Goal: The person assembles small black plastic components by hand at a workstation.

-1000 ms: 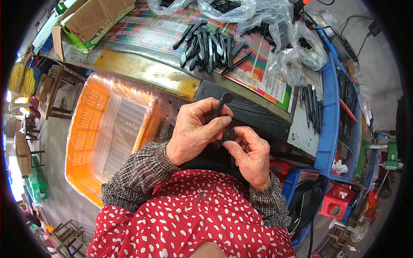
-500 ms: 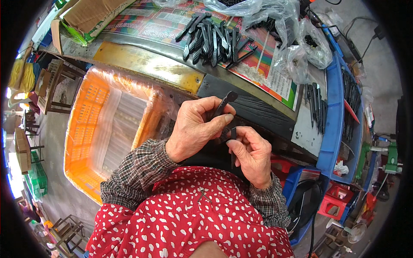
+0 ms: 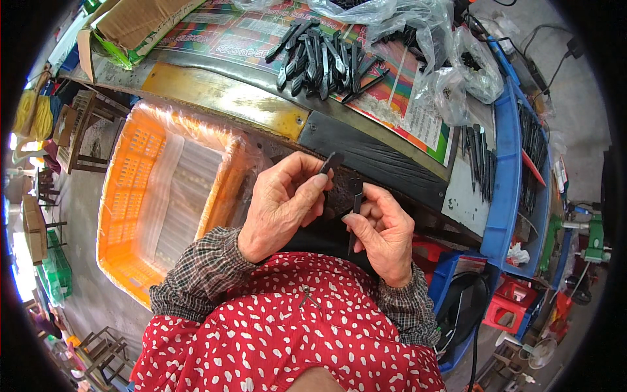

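My left hand (image 3: 277, 208) is closed, thumb against fingers, on a short black plastic piece (image 3: 333, 160) whose end sticks out beyond the fingertips; the rest of it is hidden in the grip. Just to the right, my right hand (image 3: 385, 238) pinches a slim black strip (image 3: 355, 188) that stands roughly upright, with a wider top end and a thin lower end. The two pieces are apart. Beyond the hands, a heap of black plastic pieces (image 3: 320, 62) with flared, ribbed ends lies on the printed sheet (image 3: 228, 39) covering the bench.
An orange basket (image 3: 127, 202) lined with clear plastic stands left of my hands. Along the bench edge (image 3: 372, 153) runs a dark, scored strip. Thin black sticks (image 3: 480, 157) lie near a blue tray (image 3: 499, 196) at right. Clear bags (image 3: 450, 91) and a cardboard box (image 3: 134, 29) sit farther back.
My left hand has drawn back to the left and slightly down with its black piece, widening the gap between the hands. My right hand has barely moved; its strip now shows more fully.
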### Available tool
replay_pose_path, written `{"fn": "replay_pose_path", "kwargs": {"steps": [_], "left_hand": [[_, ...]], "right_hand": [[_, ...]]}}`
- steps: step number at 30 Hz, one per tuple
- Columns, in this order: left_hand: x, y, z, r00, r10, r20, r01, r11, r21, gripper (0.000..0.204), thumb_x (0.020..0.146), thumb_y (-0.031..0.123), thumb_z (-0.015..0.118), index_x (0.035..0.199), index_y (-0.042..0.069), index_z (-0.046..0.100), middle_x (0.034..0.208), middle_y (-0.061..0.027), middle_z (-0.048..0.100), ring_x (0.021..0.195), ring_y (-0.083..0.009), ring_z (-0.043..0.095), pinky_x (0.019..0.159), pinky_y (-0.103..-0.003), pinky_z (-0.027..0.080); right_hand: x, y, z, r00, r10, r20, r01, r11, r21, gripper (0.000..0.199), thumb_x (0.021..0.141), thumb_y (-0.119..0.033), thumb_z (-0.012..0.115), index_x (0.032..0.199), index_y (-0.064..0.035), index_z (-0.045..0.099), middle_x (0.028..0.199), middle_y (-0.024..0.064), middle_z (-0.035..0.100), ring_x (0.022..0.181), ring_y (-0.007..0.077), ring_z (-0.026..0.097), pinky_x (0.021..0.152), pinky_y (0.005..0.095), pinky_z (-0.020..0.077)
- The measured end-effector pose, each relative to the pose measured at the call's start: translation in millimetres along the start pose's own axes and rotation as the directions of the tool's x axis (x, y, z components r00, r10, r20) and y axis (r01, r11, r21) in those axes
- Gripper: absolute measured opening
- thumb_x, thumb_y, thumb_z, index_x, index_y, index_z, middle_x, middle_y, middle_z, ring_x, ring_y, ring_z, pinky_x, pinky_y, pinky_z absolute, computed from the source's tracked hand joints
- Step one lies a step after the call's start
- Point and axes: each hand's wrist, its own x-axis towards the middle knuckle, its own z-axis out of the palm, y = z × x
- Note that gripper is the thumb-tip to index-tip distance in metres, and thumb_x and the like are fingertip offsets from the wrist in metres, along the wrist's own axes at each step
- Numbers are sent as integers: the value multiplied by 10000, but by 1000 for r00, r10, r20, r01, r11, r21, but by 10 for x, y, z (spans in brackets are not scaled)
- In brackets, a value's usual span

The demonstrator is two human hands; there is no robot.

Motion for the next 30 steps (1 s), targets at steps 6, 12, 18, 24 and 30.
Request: {"fn": "replay_pose_path", "kwargs": {"steps": [6,12,18,24,30], "left_hand": [[-85,-161,6,977,215,-4,-210,957,202,111,894,33,588,967,-47,615,942,-47,587,777,-86,554,712,-210,460],[-138,-202,52,997,73,-12,-72,993,98,161,883,80,639,1005,-23,650,882,-8,629,773,-36,536,677,-175,449],[-153,-156,82,1000,-1,13,1,999,37,161,885,82,636,1008,-22,645,828,6,631,726,-31,536,634,-173,450],[-146,-153,105,1000,15,1,-15,1000,-3,169,880,89,643,1008,-22,644,769,20,607,643,-11,481,540,-162,384],[-139,-156,105,998,55,-14,-56,998,-16,171,880,91,644,1007,-24,643,726,20,589,577,-16,448,491,-166,346]], "right_hand": [[-9,-14,24,1000,-11,-2,11,1000,-8,482,829,-10,676,1261,34,465,760,30,594,559,30,533,463,169,436],[-14,-39,71,999,-42,-11,42,999,10,472,829,-9,675,1255,25,474,779,36,619,577,34,552,474,168,445],[-15,-31,100,999,-45,-26,45,999,-3,465,832,-23,677,1250,15,479,786,35,627,578,35,555,477,165,446],[-1,-44,115,998,-55,-20,55,998,-9,463,837,-32,675,1252,18,475,767,29,624,573,34,553,480,162,447],[21,-33,127,998,-63,-14,63,998,-6,461,841,-32,670,1254,18,471,770,31,627,579,34,557,481,162,452]]}}
